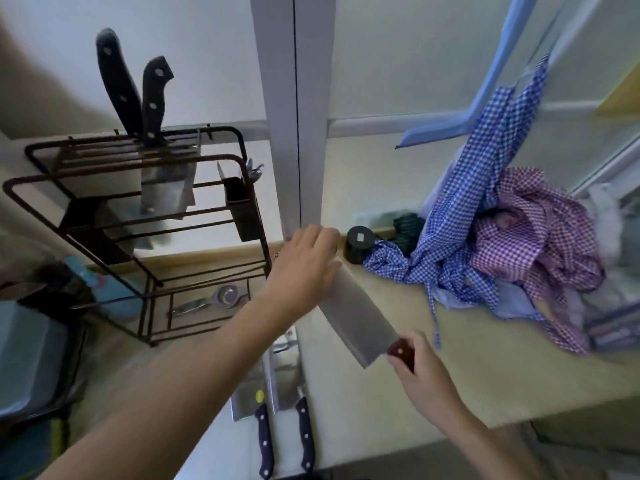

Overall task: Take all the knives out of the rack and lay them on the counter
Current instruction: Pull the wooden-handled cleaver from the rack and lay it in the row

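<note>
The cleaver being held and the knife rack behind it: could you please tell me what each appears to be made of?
Cleaver: the blade looks like brushed steel, grey with a dull sheen; the handle looks like reddish-brown wood with a pale rivet, though lacquered plastic is possible.
Knife rack: thin dark bars, probably coated metal wire; brownish patches suggest rust or wear.

I am looking down at a home kitchen. A black wire rack [145, 216] stands on a pale counter [467, 368] against a plain light wall, with two black-handled knives [138, 95] standing in its top slots. Two cleavers [273, 403] lie flat on the counter near the front edge, and I hold a third cleaver [360, 317] above it. A metal strainer [221, 297] lies under the rack. Checked cloths, blue [460, 220] and purple [540, 244], are heaped at the right, one hanging down from above, beside a small black jar [360, 244].
</note>
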